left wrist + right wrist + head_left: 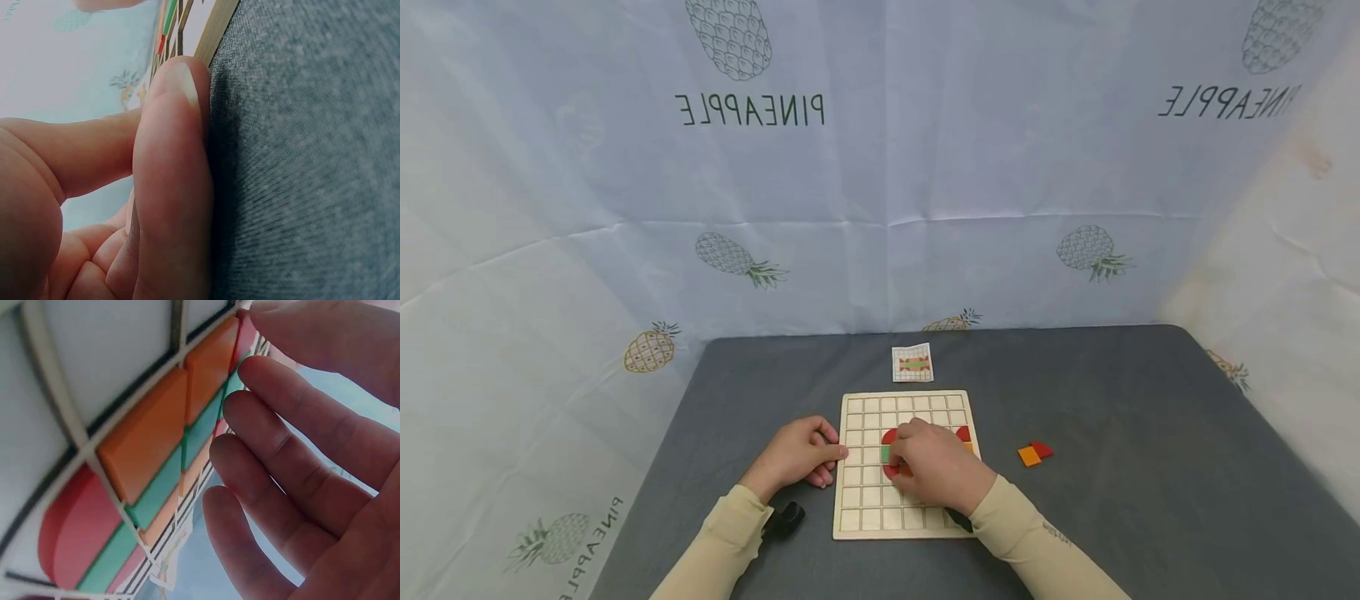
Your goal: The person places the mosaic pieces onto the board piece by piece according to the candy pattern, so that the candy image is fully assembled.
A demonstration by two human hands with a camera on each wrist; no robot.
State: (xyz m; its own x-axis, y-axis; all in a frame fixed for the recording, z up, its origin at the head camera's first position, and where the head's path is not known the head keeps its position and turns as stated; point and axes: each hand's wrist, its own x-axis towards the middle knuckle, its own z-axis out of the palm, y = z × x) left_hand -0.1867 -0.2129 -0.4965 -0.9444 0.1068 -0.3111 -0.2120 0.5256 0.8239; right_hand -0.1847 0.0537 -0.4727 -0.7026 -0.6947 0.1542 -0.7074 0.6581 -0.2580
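Observation:
A pale wooden grid board (859, 498) lies flat on the dark cloth. At its left edge, my left hand (797, 454) pinches the rim between thumb and index finger. Over the board's middle, my right hand (942, 462) has thumb and index fingertip on either side of a rounded red piece (245, 331); its other fingers stay loosely extended. Right beside that lie green strips (159, 487) and orange squares (144, 434), set in the grid cells. Another rounded red piece (81, 531) sits at the near end. My right hand covers much of the pattern in the head view.
Right of the board, a loose orange square (1029, 456) touches a red rounded piece (1042, 449). A small printed pattern card (913, 363) lies beyond the board's far edge. Behind the table (1112, 500) hangs a pineapple-print curtain (865, 167).

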